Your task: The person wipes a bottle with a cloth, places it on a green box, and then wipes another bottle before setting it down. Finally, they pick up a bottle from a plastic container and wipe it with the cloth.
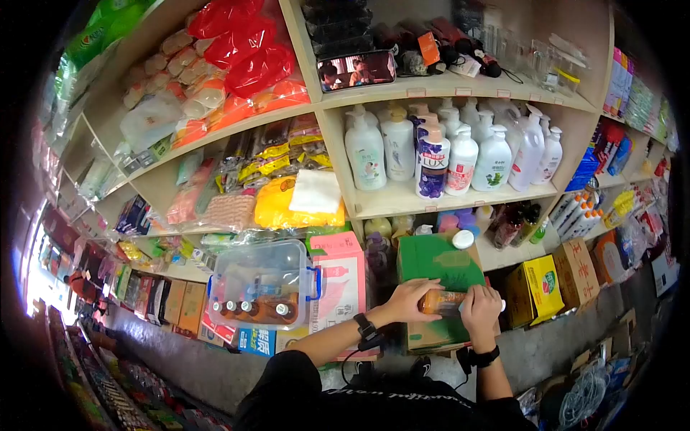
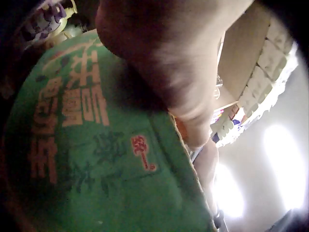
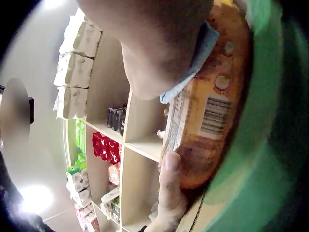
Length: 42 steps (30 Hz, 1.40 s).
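A bottle of orange-brown drink (image 1: pixel 434 302) lies on its side close over a green carton (image 1: pixel 438 267), its white cap (image 1: pixel 502 306) toward the right. My left hand (image 1: pixel 408 300) grips the bottle near its base; in the right wrist view that hand's thumb (image 3: pixel 171 169) lies along it. My right hand (image 1: pixel 480 309) is curled over the cap half, holding a light blue cloth (image 3: pixel 193 65) against the bottle. The label with a barcode (image 3: pixel 215 115) shows below the cloth. In the left wrist view my left hand (image 2: pixel 178 63) hides most of the bottle.
Left of the carton, a clear plastic bin (image 1: pixel 262 262) with blue handles holds several similar bottles, beside a pink-and-white carton (image 1: pixel 336 287). Shelves ahead carry pump bottles (image 1: pixel 435 154) and a phone (image 1: pixel 357 71) playing video. A yellow box (image 1: pixel 535 289) stands to the right.
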Available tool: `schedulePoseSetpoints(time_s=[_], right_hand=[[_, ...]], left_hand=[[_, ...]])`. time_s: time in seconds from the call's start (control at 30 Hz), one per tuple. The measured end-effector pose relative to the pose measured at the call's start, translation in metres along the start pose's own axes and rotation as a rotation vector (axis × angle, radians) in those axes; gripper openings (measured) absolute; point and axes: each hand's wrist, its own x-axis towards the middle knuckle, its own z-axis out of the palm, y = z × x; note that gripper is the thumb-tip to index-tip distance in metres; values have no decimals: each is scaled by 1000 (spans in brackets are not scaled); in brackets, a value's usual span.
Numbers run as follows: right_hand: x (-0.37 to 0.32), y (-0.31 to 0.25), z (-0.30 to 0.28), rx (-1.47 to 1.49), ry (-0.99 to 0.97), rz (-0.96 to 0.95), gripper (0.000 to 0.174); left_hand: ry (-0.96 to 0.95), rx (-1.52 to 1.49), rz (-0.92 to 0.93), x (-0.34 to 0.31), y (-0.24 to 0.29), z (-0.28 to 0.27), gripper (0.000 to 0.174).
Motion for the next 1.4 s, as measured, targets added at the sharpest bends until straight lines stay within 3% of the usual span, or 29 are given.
schedulePoseSetpoints(time_s=[0.4, 0.63, 0.7, 0.87, 1.07, 1.13, 1.4], right_hand=[[7, -59, 33, 18, 22, -38, 20], [2, -43, 30, 59, 9, -27, 21], [4, -36, 20, -2, 90, -71, 24], [4, 6, 9, -74, -8, 14, 26], [9, 6, 4, -82, -78, 35, 29], [6, 7, 8, -82, -42, 21, 29], [2, 6, 12, -76, 36, 23, 26]], left_hand=[[21, 17, 19, -4, -10, 6, 81], [9, -5, 23, -4, -8, 7, 84], [-42, -45, 19, 0, 3, 0, 82], [-11, -27, 190, 7, 0, 6, 80], [-63, -57, 86, 6, 13, 0, 81], [-35, -132, -103, 7, 17, -4, 84], [40, 55, -17, 9, 8, 12, 75]])
